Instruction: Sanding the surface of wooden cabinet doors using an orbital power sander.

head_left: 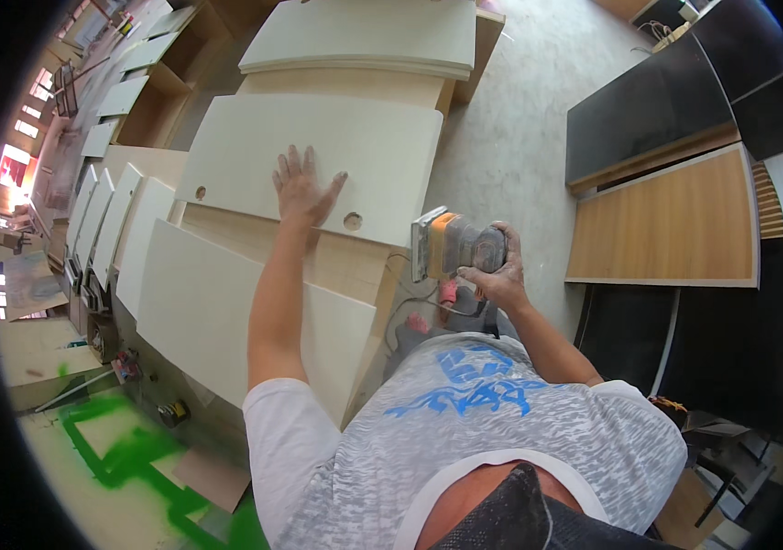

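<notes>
Left hand point(304, 191) lies open, fingers spread, flat on the near part of a cream rectangular wooden panel point(318, 147) with round holes. Right hand point(498, 273) is closed around an orange-and-grey electric palm sander point(455, 244), held against the panel's right edge. A wood-coloured board point(675, 225) stands well apart on the right.

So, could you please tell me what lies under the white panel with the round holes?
The white panel, pressed flat by the left hand, rests on a bare wooden surface that shows below its near edge. What supports its middle is covered. The right hand holds a sander at its edge.
</notes>
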Available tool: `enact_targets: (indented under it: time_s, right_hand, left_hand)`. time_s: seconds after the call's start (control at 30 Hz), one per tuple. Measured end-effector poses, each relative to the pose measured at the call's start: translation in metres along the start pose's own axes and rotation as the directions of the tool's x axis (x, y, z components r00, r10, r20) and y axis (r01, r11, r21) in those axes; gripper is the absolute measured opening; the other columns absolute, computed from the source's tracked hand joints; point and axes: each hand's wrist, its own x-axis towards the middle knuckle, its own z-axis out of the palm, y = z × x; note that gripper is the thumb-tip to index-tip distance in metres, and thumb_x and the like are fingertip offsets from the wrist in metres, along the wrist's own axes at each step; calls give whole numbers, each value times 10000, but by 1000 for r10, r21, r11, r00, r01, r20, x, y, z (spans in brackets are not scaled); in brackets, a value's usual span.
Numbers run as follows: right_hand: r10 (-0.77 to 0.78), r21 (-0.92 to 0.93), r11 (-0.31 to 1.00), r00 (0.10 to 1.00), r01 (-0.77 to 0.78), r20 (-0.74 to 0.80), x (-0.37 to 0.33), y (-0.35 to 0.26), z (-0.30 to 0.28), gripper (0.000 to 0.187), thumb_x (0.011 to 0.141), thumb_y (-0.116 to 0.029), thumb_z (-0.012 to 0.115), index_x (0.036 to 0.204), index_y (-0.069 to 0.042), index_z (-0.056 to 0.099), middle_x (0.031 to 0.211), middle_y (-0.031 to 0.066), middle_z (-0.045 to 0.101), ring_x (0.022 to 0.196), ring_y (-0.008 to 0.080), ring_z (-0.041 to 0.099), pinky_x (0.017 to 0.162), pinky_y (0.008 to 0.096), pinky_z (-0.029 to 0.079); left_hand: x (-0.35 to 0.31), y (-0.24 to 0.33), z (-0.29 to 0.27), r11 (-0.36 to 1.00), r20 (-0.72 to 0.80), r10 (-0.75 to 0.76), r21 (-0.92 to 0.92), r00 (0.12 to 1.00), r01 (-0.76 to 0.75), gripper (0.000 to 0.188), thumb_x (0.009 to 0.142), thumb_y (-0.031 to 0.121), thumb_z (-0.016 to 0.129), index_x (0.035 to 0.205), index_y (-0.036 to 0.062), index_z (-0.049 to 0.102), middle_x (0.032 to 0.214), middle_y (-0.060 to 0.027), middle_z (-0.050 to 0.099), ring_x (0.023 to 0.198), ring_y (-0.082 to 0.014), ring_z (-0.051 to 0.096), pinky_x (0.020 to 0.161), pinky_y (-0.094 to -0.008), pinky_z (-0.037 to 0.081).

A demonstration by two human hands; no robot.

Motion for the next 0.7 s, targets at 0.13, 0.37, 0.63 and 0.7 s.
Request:
enact_targets:
  time_s: [0.13, 0.37, 0.63, 0.7]
  right_hand:
    - [75, 77, 994, 997, -76, 15, 14, 6, 10, 839, 596, 6, 788, 1278, -108, 312, 1034, 65, 485, 981, 164, 504, 854, 302, 466]
    - [-65, 11, 998, 998, 65, -21, 84, 4, -3, 842, 599, -23, 791, 1288, -79, 311, 1049, 80, 492, 920, 173, 543, 783, 293, 492]
    - [111, -11, 994, 992, -111, -61, 198, -23, -25, 807, 598, -49, 785, 1276, -101, 352, 902, 77, 542, 678, 145, 552, 545, 276, 498]
    - [7, 117, 993, 998, 0, -61, 205, -19, -25, 796, 603, -44, 775, 1276, -118, 356, 848, 62, 545, 587, 125, 521, 469, 255, 460]
  left_hand:
    - [0, -1, 0, 1000, -9, -13, -19, 1000, 13, 848, 813, 598, 480, 1437, 93, 207, 1497, -181, 108, 1386, -352, 66, 1124, -458, 58]
    - [-9, -4, -1, 1000, -18, 28, 13, 999, -28, 851, 810, 556, 522, 1434, 75, 201, 1493, -192, 105, 1380, -377, 57, 1117, -488, 60]
    - [-12, -1, 0, 999, -25, 49, 22, 998, -49, 875, 795, 568, 537, 1427, 55, 219, 1489, -208, 105, 1371, -410, 53, 1103, -524, 56]
    - [-8, -1, 0, 998, -47, 70, 5, 996, -70, 878, 795, 574, 534, 1425, 49, 221, 1486, -211, 109, 1367, -425, 49, 1100, -531, 54]
